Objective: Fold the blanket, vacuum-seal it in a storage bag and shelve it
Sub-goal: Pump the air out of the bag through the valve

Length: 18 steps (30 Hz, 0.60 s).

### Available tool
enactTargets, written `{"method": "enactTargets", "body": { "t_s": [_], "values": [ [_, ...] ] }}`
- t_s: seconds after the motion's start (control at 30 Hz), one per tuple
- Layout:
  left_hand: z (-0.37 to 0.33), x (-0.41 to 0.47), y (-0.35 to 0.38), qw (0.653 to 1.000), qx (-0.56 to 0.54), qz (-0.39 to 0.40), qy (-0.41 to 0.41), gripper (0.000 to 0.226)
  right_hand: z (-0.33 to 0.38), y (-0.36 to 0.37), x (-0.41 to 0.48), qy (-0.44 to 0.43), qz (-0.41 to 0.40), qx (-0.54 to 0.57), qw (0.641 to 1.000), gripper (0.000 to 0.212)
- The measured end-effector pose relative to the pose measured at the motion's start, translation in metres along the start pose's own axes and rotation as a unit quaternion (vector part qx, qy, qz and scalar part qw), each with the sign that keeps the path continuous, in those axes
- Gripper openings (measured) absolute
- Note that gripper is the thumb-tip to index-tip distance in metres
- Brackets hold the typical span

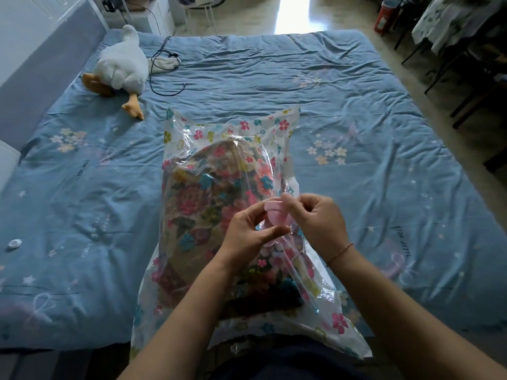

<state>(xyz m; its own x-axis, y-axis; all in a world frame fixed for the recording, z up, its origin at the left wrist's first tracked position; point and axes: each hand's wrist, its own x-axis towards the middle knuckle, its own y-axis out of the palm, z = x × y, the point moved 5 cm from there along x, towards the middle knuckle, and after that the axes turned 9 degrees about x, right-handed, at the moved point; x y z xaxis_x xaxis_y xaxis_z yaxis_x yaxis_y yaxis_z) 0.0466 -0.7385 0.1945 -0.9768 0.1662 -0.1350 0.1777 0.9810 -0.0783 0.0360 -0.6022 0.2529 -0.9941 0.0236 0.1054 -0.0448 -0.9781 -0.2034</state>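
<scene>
Pink plastic piece [274, 213] is half hidden by fingers, shape unclear. Left hand [247, 234] & right hand [315, 220] both pinch it, over the bag [277, 124] at mid-bed. Folded floral blanket [197, 193] is inside, blurred by glare. Bag's near edge is cut off by the person's body. Sheet [274, 69] reads "SLEEP WELL" left & right; other script near left is illegible.

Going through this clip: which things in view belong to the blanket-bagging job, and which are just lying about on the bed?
Belongs to the job:
- clear flower-printed plastic storage bag
- folded floral blanket inside it
- pink plastic valve piece, pinched by left hand and right hand

Lying about:
- white plush goose
- black cable
- small white round disc, purpose unclear
</scene>
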Motion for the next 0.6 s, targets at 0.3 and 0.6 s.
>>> {"method": "enactTargets", "body": {
  "t_s": [0.3,0.6],
  "values": [
    [0.000,0.003,0.000,1.000,-0.005,-0.013,0.001,0.059,0.044,-0.014,0.005,-0.109,-0.061,0.133,0.983,0.065],
    [-0.003,0.004,-0.001,1.000,-0.014,-0.017,-0.006,0.058,0.095,-0.028,0.010,-0.163,-0.025,0.196,0.967,0.056]
  ]
}}
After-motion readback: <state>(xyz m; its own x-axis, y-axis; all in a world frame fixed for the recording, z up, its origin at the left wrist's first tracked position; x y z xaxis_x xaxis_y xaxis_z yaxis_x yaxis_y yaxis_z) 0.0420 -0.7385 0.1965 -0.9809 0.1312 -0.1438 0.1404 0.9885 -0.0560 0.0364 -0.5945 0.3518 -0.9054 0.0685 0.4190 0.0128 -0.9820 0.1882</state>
